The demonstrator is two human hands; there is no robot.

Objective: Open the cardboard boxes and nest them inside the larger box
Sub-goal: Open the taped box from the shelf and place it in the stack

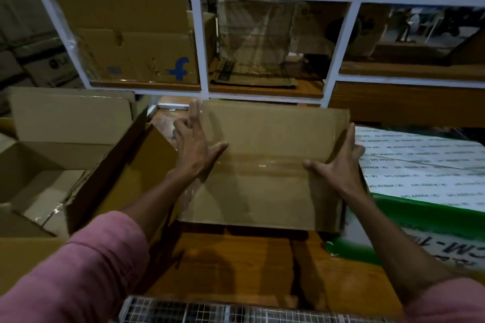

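so both hands are on the taped cardboard box point(265, 165) sitting on the wooden table point(236, 265): left hand point(195, 148) flat against its left side, fingers straight, right hand point(338, 162) spread on the right edge. Big open box point(78, 155) just to the left has a smaller open box point(44, 191) inside it

Dim, soft-focus, warped edges, glare on tape point(262, 165)
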